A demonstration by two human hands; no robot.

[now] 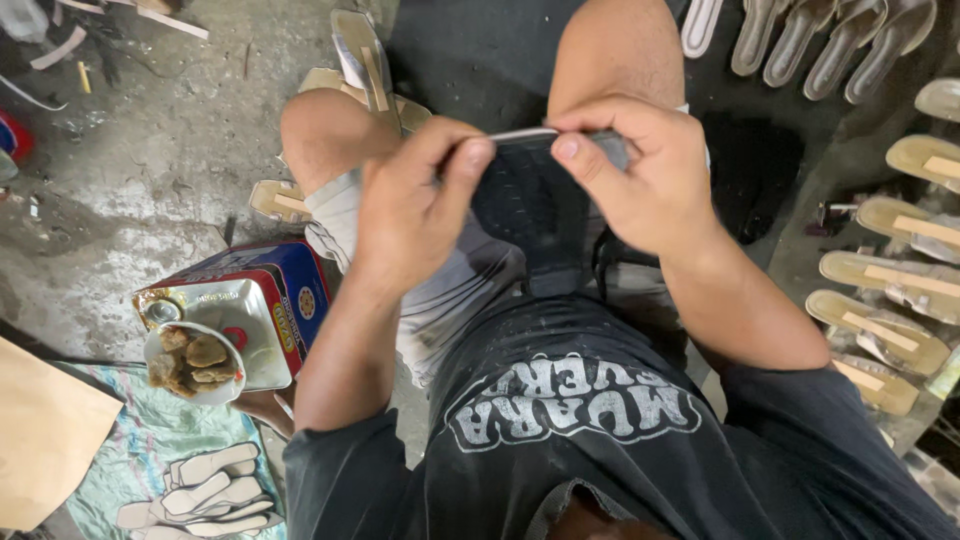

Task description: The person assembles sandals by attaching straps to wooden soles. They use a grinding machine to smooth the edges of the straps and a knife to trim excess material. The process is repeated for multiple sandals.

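Note:
My left hand (415, 205) and my right hand (640, 175) meet above my lap, both pinching a thin grey strap (525, 134) that runs between the thumbs and forefingers. Under the strap a dark shoe sole (535, 205) stands on edge between my knees, partly hidden by both hands. My bare knees rise behind the hands.
A metal tin (255, 310) with a small bowl of lumpy glue (195, 362) on top sits at my left. Several tan sandal soles (885, 275) lie in rows at right, more (800, 35) at the top. Cut insole pieces (205, 485) lie on cloth at lower left. Sole pieces (365, 60) lie beyond my left knee.

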